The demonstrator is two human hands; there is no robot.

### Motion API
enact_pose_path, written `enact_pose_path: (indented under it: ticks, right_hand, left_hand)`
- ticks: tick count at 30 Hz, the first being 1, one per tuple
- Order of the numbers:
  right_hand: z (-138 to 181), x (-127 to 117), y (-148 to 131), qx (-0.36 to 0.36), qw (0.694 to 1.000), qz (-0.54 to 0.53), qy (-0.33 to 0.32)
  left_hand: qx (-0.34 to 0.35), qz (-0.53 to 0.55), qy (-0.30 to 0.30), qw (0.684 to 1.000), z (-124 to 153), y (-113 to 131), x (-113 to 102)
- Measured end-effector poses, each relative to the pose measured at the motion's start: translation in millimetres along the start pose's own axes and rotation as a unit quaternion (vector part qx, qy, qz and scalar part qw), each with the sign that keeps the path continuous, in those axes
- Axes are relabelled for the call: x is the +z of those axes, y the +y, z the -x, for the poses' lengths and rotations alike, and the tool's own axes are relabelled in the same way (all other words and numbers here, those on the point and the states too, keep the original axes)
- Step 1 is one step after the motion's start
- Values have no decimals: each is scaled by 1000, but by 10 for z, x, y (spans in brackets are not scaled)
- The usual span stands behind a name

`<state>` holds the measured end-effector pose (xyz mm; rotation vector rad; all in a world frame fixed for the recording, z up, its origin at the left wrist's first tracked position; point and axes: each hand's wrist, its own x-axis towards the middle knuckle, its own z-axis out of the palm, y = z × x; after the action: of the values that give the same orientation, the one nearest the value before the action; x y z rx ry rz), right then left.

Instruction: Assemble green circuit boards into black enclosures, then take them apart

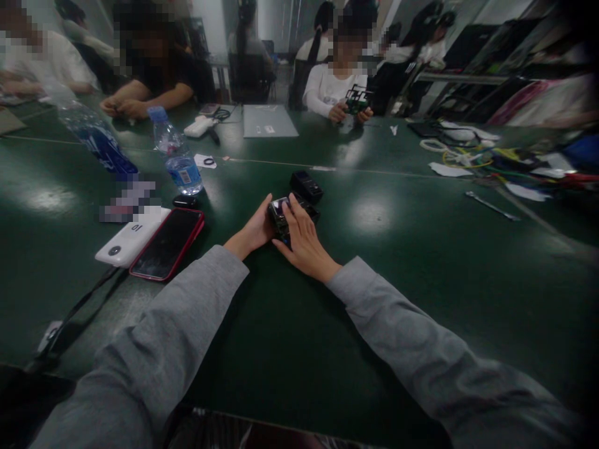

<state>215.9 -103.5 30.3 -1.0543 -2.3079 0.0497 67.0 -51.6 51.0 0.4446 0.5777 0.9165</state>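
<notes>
Both my hands meet at the middle of the dark green table (421,262), around a small black device with a shiny screen (279,215). My left hand (255,232) grips its left side with curled fingers. From the right, my right hand (304,240) closes over it, fingers laid across its top. A second small black box (306,185) lies just beyond them, untouched. Grey sleeves cover both my forearms.
A red-cased phone (168,243) and a white power bank (131,237) lie at left, with two water bottles (180,156) behind. A wrench (491,206) and tangled cables (491,159) sit at right. Other people sit along the far edge; one holds a green-black assembly (356,100).
</notes>
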Motion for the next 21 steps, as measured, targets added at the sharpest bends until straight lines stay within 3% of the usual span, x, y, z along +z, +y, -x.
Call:
enact_pose_path:
  ticks: [5,21]
  right_hand:
    - [-33,4,11,-43,999,-3,-29]
    - [-40,-1,14,-43,999,-10,-26]
  left_hand:
    - [-5,-6,2,1000,-11,-1,-37]
    - [-1,-1,24,1000,-20,2,-67]
